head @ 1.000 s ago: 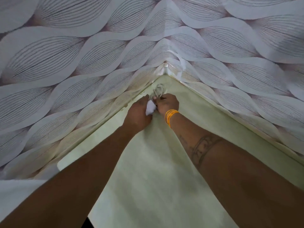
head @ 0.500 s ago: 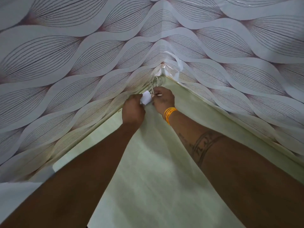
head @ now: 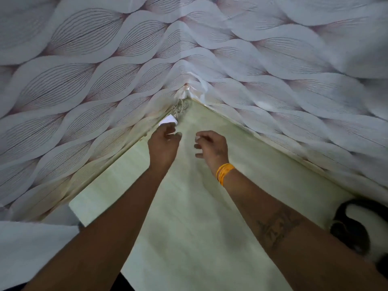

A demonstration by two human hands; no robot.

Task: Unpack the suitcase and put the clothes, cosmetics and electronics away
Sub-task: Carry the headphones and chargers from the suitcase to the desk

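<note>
A white charger plug [head: 168, 120] lies in the far corner of a pale green shelf [head: 189, 217], its coiled pale cable [head: 181, 106] bunched right behind it in the corner. My left hand [head: 162, 145] hovers just below the plug with loosely curled fingers and holds nothing. My right hand [head: 211, 147], with orange bangles on the wrist, hangs a short way to the right, its fingers also loosely curled and empty. The two hands are apart from each other.
Two walls with leaf-pattern wallpaper [head: 84, 80] meet at the corner and close the shelf in on the left and right. A black and white object [head: 352, 223] sits at the shelf's right edge near my right forearm.
Both hands held the plug and cable together at the corner; they have let go, drawn back and moved apart. The plug and cable now lie in the corner.
</note>
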